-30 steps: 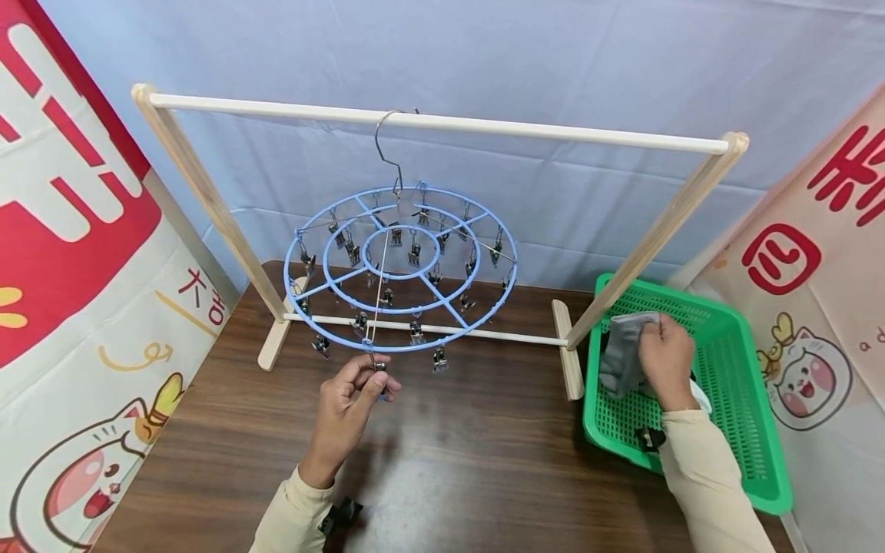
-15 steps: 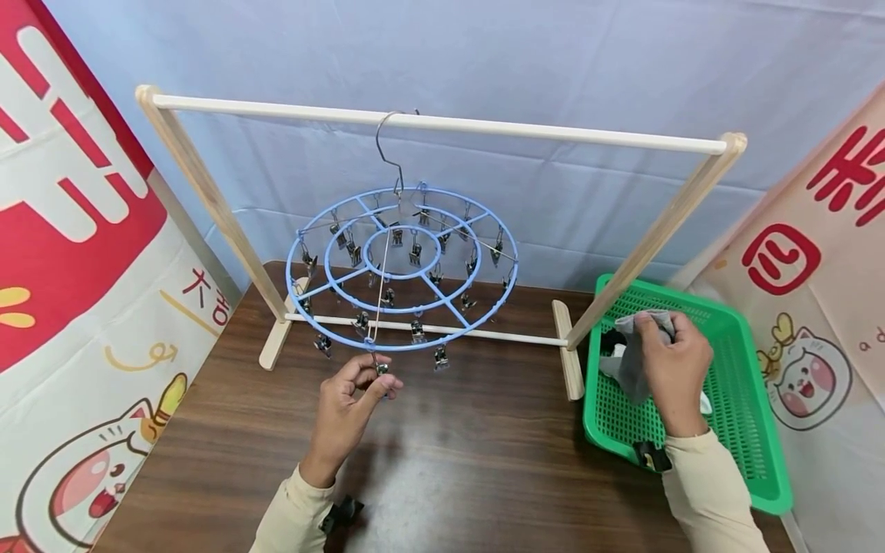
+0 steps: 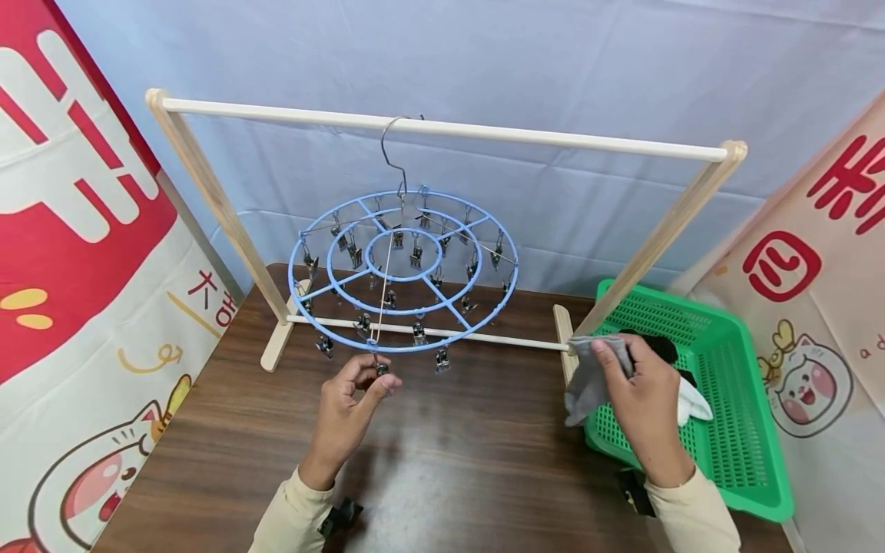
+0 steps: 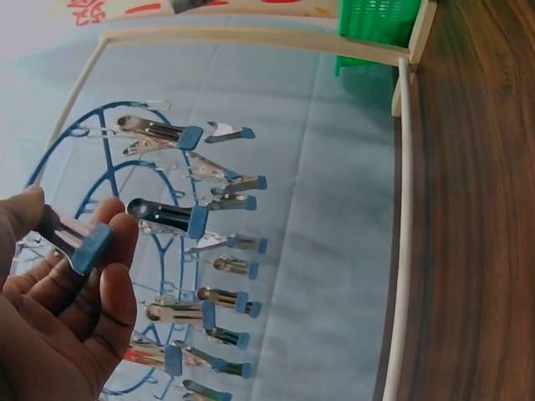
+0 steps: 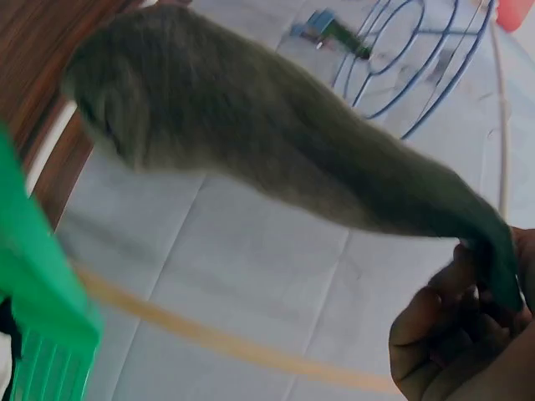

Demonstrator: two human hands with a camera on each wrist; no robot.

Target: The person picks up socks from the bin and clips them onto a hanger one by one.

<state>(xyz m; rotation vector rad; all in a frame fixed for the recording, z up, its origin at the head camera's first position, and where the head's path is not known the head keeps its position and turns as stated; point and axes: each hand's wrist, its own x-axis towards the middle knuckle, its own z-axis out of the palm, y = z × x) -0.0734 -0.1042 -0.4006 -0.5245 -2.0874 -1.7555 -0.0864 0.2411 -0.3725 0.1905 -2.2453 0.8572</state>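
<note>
My left hand pinches a metal clip with blue tips between thumb and fingers. That clip hangs at the near edge of the round blue drying hanger, whose several other clips dangle with nothing in them. By its cuff, my right hand grips a grey sock, which hangs down over the left rim of the green basket. In the right wrist view the sock stretches out from my fingers, foot end farthest away.
A wooden rack carries the hanger by its metal hook. Black socks and a white sock lie in the basket, close behind the right hand. The rack's right post stands just left of the basket.
My right hand has lifted the grey sock out of the basket and moved it left and toward me. The left hand keeps its place at the clip.
</note>
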